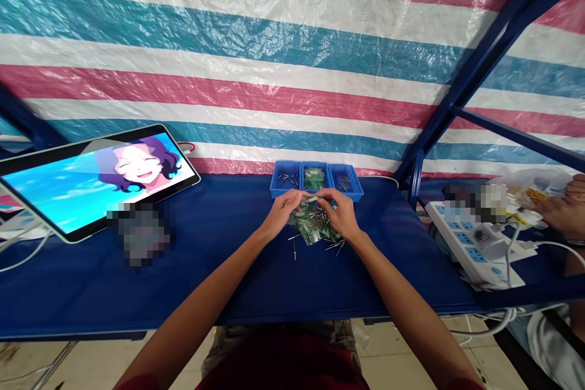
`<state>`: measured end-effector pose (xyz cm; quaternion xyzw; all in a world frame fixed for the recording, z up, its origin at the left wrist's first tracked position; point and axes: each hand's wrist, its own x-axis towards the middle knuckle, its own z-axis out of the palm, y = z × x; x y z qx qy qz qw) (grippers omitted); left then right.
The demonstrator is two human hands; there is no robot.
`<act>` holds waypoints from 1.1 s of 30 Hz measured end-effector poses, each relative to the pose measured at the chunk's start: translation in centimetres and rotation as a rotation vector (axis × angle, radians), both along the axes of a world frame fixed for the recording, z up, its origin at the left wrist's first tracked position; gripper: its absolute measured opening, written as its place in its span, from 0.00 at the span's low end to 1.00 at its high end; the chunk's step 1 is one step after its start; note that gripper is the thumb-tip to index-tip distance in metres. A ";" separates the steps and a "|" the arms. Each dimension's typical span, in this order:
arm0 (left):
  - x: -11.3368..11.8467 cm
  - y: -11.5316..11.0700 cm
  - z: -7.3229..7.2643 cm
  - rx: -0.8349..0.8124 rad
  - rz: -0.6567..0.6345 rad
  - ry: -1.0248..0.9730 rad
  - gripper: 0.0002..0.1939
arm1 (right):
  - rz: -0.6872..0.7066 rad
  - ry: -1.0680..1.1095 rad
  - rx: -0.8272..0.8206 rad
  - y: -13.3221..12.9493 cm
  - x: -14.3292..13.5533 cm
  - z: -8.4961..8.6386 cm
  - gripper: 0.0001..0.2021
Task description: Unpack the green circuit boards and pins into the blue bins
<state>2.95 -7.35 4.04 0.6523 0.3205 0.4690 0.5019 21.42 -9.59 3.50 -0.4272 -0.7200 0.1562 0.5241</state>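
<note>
My left hand [284, 212] and my right hand [339, 212] meet over the table, fingers closed in a pinch. Between their fingertips is a small pale-green packet [313, 199], partly covered by the fingers. Beneath them lies a pile of small clear-and-green plastic packets [311, 233], mixed with thin metal pins that look like rivets. One loose rivet-like pin [295, 251] rests left of the pile, and several more stick out on its right. Just behind my hands stands a blue tray with three compartments [273, 186]: pins at left, green packets in the middle, a few dark pieces at right.
A tablet [98, 180] showing a cartoon leans at the left, with a blurred-out object in front. At right are a white power strip [473, 247] with cables, a blue metal frame [414, 173] and another person's hand [564, 210] by a plastic bag. Striped sheeting hangs behind.
</note>
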 end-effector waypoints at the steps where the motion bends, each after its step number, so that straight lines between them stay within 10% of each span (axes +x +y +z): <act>1: -0.2 0.1 0.1 0.048 0.023 0.048 0.23 | -0.018 0.004 -0.018 0.0 0.0 0.0 0.08; 25: 0.0 -0.8 0.4 -0.099 -0.010 -0.063 0.21 | 0.057 0.138 -0.175 -0.5 -0.6 0.0 0.12; 33: 0.2 -0.7 0.1 -0.087 0.035 -0.106 0.19 | 0.120 -0.043 0.051 -0.6 -0.4 0.6 0.12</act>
